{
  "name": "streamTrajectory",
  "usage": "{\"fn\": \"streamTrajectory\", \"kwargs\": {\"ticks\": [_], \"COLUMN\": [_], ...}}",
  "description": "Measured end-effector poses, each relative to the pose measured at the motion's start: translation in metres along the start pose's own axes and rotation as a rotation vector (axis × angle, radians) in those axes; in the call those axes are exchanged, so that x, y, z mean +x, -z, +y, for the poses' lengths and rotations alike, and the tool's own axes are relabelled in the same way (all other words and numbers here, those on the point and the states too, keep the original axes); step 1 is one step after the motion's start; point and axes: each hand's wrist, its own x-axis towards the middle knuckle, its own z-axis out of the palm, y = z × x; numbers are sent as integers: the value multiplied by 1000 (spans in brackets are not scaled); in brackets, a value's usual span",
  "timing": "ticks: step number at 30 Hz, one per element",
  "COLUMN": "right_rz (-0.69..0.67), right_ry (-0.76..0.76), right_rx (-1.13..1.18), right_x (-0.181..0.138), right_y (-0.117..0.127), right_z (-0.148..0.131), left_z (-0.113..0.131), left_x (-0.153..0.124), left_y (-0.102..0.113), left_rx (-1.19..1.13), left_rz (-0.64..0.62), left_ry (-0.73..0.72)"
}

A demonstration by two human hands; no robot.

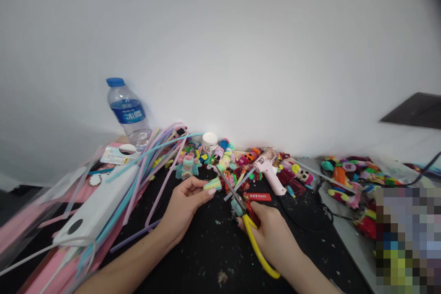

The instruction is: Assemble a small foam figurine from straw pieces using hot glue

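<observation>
My left hand [188, 202] pinches a small fuzzy piece [212, 184] in pale yellow and green, seemingly of bundled pipe cleaner, between thumb and fingers. Scissors [237, 193] with yellow and red handles are in my right hand [272, 234]. Their blades are spread and point up and to the left, a little to the right of the fuzzy piece and apart from it. A small teal fuzzy bit [236, 208] shows by the scissors' pivot; whether it touches them I cannot tell. Just behind my left hand sits a teal and pink fuzzy figure [189, 165].
A pink glue gun [270, 174] lies behind the scissors, near a red label [259, 197]. Long pastel pipe cleaners [144, 174] and a white power strip [99, 204] lie left. A water bottle [127, 112] leans on the wall. Fuzzy figures line the back of the black mat [206, 252].
</observation>
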Motion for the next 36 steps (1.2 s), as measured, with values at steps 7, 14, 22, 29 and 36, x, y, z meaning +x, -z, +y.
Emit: {"fn": "streamTrajectory", "kwargs": {"ticks": [7,14,22,29,36], "right_rz": [78,107,64,46,57], "right_ry": [-70,-39,-10,-3,12], "right_rx": [-11,-39,-58,-69,-91], "right_x": [2,0,-3,-3,-3], "right_y": [4,2,2,0,-1], "right_z": [0,-2,-3,-4,-4], "left_z": [2,4,1,0,0], "left_x": [-1,-2,0,-1,-1], "left_y": [-1,-3,0,1,0], "left_rx": [-22,-60,-49,-48,-55], "left_rz": [-45,-21,9,4,21], "left_ry": [-10,-28,-15,0,14]}}
